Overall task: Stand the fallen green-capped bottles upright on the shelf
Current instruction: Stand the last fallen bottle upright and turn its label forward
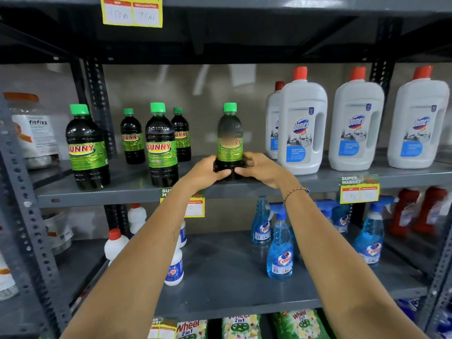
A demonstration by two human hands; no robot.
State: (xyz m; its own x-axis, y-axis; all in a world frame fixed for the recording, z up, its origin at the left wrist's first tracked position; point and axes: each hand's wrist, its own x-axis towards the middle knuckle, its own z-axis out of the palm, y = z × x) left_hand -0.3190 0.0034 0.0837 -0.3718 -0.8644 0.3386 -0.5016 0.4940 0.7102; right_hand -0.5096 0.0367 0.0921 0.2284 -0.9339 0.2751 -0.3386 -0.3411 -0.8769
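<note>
Both hands are closing in on the base of one green-capped bottle (pixel 230 140), which is standing upright near the front edge of the middle shelf (pixel 122 194), between the other green-capped bottles and the white jugs (pixel 302 123). The left hand (pixel 208 168) is wrapping its fingers around the bottle's lower left side, and the right hand (pixel 260 168) is cupping the lower right, so the two are pinching the dark base between them. It looks like the setting-down step: the bottle is vertical, though whether its bottom is fully resting on the shelf is hard to tell behind the fingers. Four more green-capped bottles (pixel 160 143) are standing to the left (none is lying down that I can see). Next, I'd say, the hands are needing to ease off gently without nudging it, then checking the row for anything toppled.
</note>
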